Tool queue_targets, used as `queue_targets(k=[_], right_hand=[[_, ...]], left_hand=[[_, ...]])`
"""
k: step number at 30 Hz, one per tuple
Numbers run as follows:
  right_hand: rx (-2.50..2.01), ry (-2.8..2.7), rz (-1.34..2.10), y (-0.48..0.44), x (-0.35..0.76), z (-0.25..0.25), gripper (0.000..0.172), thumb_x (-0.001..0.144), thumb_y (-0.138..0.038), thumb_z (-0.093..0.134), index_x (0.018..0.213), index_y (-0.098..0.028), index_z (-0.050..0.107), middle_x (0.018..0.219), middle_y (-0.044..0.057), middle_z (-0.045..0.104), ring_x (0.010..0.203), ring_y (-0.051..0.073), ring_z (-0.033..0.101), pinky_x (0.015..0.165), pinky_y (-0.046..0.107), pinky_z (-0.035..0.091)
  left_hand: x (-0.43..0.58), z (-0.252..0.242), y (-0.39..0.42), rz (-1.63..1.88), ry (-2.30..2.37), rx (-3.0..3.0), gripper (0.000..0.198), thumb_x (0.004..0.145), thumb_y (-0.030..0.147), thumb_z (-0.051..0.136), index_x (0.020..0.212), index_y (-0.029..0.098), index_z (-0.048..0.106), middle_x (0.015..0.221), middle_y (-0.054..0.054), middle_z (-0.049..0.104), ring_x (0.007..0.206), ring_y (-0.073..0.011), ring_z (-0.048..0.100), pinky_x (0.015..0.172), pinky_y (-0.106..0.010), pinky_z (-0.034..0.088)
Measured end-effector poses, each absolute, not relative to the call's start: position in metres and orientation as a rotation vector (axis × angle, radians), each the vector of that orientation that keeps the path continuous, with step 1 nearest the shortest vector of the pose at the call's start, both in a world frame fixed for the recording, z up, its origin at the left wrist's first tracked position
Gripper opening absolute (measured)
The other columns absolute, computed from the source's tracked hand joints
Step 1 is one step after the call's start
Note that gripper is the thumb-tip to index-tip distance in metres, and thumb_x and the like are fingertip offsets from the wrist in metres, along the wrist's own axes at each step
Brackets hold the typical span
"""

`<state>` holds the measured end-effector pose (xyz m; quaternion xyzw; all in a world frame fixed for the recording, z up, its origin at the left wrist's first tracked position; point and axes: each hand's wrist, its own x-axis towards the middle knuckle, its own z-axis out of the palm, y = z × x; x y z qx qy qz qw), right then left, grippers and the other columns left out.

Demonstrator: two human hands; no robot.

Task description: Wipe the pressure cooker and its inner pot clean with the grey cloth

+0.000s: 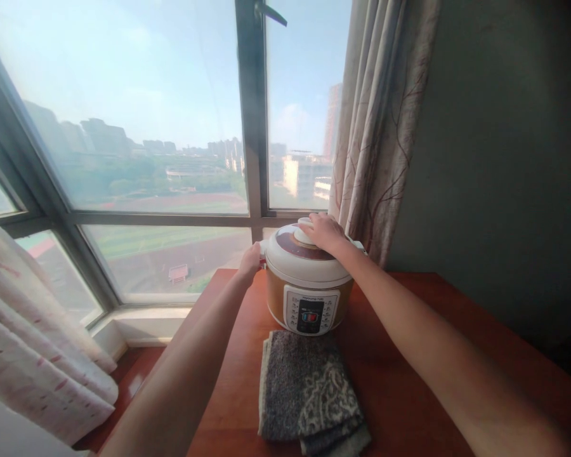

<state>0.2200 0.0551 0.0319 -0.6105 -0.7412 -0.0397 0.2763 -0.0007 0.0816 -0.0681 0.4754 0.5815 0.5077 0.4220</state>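
Note:
A white and gold-brown electric pressure cooker (309, 279) stands upright on the wooden table, its lid on and its control panel facing me. My right hand (326, 231) is closed over the knob (304, 233) on top of the lid. At the cooker's left side, my left hand (250, 259) is wrapped round the white side handle (263, 247). A folded grey towel (304, 387) with a pale pattern lies in front of the cooker, close to its base.
The reddish-brown table (400, 355) reaches towards a large window (171, 127) with grey frames. A patterned curtain (380, 127) hangs behind the cooker on the right, beside a dark wall (495, 158). Another curtain (33, 343) hangs at the left.

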Motion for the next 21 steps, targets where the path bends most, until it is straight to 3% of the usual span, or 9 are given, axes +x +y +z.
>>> queue_targets(k=[3,6,10,13,17,21], right_hand=[[-1.529,-1.98,-0.024,0.059,0.238,0.031,0.052,0.099,-0.055,0.045,0.133,-0.018,0.059,0.137,0.014,0.062,0.126,0.027,0.056,0.106,0.037,0.041],[-1.455,-1.938,0.041,0.062,0.278,0.032,0.048,0.101,-0.051,0.043,0.131,-0.02,0.062,0.134,0.009,0.066,0.123,0.022,0.06,0.104,0.031,0.043],[-1.492,-1.813,0.096,0.061,0.343,0.023,0.045,0.101,-0.046,0.042,0.117,-0.016,0.071,0.117,0.011,0.074,0.11,0.026,0.067,0.1,0.039,0.048],[-1.515,-1.752,0.134,0.054,0.372,0.001,0.037,0.095,-0.042,0.051,0.107,-0.017,0.076,0.113,0.012,0.075,0.112,0.031,0.067,0.102,0.046,0.048],[-1.473,-1.683,0.214,0.047,0.374,-0.037,0.035,0.091,-0.041,0.056,0.109,-0.019,0.075,0.117,0.011,0.075,0.116,0.03,0.066,0.104,0.045,0.047],[-1.413,-1.601,0.283,0.05,0.362,-0.061,0.037,0.093,-0.043,0.049,0.11,-0.02,0.074,0.115,0.009,0.075,0.111,0.026,0.067,0.102,0.042,0.05]], left_hand=[[-0.004,-0.067,0.081,1.249,1.487,1.264,0.039,0.094,0.052,0.04,0.101,0.022,0.062,0.103,-0.011,0.07,0.086,-0.0232,0.068,0.063,-0.029,0.047],[-0.005,-0.066,0.084,1.245,1.522,1.345,0.037,0.094,0.047,0.039,0.102,0.021,0.064,0.104,-0.011,0.071,0.093,-0.026,0.067,0.07,-0.032,0.049],[-0.007,-0.064,0.092,1.293,1.572,1.463,0.03,0.093,0.035,0.04,0.099,0.021,0.066,0.113,-0.011,0.07,0.115,-0.0298,0.059,0.091,-0.038,0.046],[-0.007,-0.061,0.095,1.322,1.592,1.53,0.029,0.091,0.03,0.04,0.094,0.021,0.066,0.116,-0.011,0.07,0.121,-0.0303,0.055,0.098,-0.039,0.041],[-0.007,-0.06,0.093,1.309,1.586,1.574,0.03,0.09,0.03,0.039,0.085,0.02,0.067,0.099,-0.011,0.072,0.104,-0.029,0.061,0.087,-0.037,0.046],[-0.006,-0.062,0.09,1.3,1.547,1.548,0.032,0.089,0.031,0.038,0.089,0.02,0.068,0.097,-0.01,0.07,0.092,-0.0254,0.062,0.071,-0.032,0.049]])
